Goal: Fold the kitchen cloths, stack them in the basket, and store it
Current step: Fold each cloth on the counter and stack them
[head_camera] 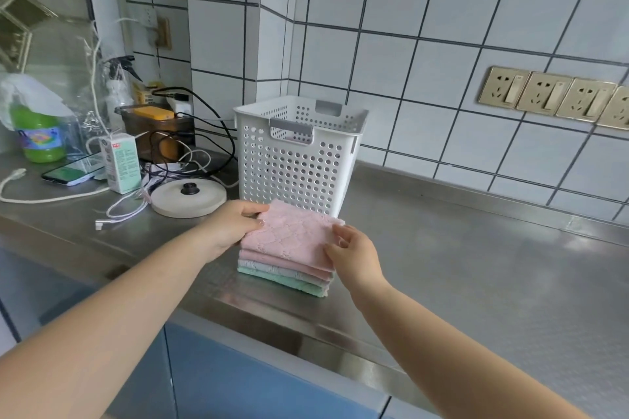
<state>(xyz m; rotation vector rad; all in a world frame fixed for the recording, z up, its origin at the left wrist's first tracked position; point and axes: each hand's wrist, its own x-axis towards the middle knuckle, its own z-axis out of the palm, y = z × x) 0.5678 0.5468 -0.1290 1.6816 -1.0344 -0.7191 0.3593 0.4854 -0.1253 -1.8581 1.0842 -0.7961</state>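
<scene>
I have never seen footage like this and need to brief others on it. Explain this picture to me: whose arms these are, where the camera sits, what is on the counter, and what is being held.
There is no machine here. The arms belong to a person wearing a camera on the head, so you look forward and down at their own hands. On the steel counter lies a stack of folded cloths: pink on top, grey and green beneath. The left hand grips the stack's left edge, and the right hand pinches the top pink cloth's right edge. Just behind stands a white perforated basket, upright. To the left are a round lid, a small carton, a phone, cables and a green bottle.
</scene>
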